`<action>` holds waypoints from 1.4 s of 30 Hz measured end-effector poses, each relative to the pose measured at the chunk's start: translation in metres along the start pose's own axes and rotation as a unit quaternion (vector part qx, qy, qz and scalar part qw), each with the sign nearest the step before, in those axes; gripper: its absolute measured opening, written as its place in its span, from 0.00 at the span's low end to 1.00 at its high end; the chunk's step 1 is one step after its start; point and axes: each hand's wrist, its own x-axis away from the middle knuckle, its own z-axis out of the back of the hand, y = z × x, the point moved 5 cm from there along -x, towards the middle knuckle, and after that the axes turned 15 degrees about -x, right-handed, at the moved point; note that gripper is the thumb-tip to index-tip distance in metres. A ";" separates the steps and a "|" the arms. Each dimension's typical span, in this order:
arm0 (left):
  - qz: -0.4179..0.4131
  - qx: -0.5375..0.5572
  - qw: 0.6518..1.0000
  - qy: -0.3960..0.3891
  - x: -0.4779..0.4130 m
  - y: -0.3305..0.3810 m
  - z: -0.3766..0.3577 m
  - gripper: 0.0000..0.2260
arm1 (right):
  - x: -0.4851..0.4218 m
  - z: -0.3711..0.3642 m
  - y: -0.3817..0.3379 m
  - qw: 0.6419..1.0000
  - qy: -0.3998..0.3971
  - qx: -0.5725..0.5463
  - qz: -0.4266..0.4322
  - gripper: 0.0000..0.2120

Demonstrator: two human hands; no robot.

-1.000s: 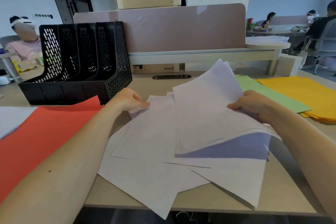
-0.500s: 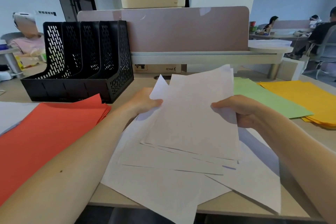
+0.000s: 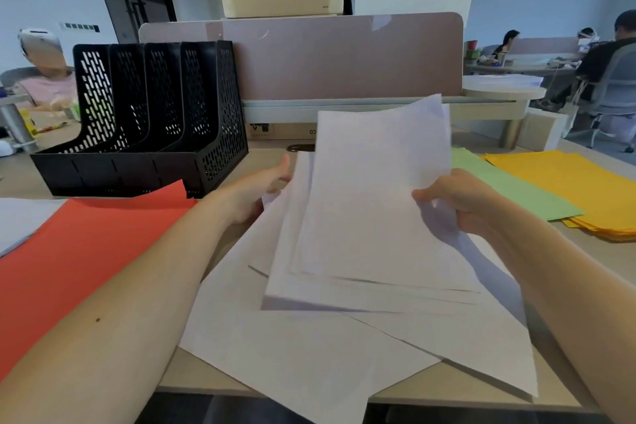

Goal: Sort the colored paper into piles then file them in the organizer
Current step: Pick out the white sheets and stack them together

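Sheets [image 3: 371, 210] of white paper stand tilted over the desk's [image 3: 605, 262] front edge, right hand [image 3: 457, 203] pinching their right side, left hand [image 3: 261, 189] steadying the left, its fingers hidden behind, apparently to square one pile for the organizer [image 3: 148, 120] at the back-left corner.

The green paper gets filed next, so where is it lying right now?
In the head view the green paper lies flat on the desk at right, just beyond the right hand, its far edge overlapping the yellow pile.
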 end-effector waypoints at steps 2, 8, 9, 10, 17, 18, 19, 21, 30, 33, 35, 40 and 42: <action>-0.007 -0.066 0.997 -0.031 0.003 -0.010 0.011 0.26 | -0.008 0.025 0.000 0.999 0.025 0.039 -0.016 0.11; 0.005 -0.199 0.979 0.041 -0.003 -0.018 0.034 0.15 | -0.011 0.052 0.009 0.986 0.033 0.132 -0.100 0.14; 0.005 -0.226 0.970 0.090 -0.005 -0.018 0.038 0.13 | -0.011 0.050 0.008 0.985 0.033 0.139 -0.101 0.14; 0.009 -0.247 0.960 0.132 -0.009 -0.021 0.043 0.12 | -0.011 0.048 0.007 0.984 0.032 0.147 -0.096 0.13; -0.011 -0.411 0.897 0.161 0.015 0.016 0.026 0.24 | -0.011 0.046 0.002 0.968 0.060 0.243 -0.029 0.13; 0.012 -0.460 0.885 0.076 0.020 0.018 0.009 0.29 | -0.010 0.045 0.002 0.966 0.056 0.251 -0.027 0.13; 0.027 -0.509 0.860 0.016 0.026 0.021 -0.004 0.31 | -0.010 0.045 0.002 0.965 0.053 0.255 -0.026 0.12; 0.040 -0.551 0.833 -0.039 0.029 0.023 -0.015 0.33 | -0.010 0.043 0.002 0.969 0.044 0.242 -0.019 0.11; 0.006 -0.404 0.913 -0.059 0.018 0.010 0.005 0.10 | -0.014 0.046 0.004 0.980 0.011 0.198 0.000 0.09; 0.030 -0.437 0.898 -0.051 0.022 0.014 -0.001 0.27 | -0.015 0.048 0.004 0.980 0.017 0.198 0.004 0.09; 0.030 -0.499 0.863 -0.068 0.026 0.019 -0.014 0.34 | -0.016 0.048 0.006 0.977 0.016 0.212 0.005 0.08; 0.035 -0.496 0.864 -0.081 0.031 0.024 -0.023 0.23 | -0.018 0.048 0.008 0.975 0.014 0.222 0.002 0.07; 0.036 -0.482 0.872 -0.078 0.033 0.022 -0.021 0.23 | -0.018 0.049 0.009 0.975 0.011 0.224 0.002 0.06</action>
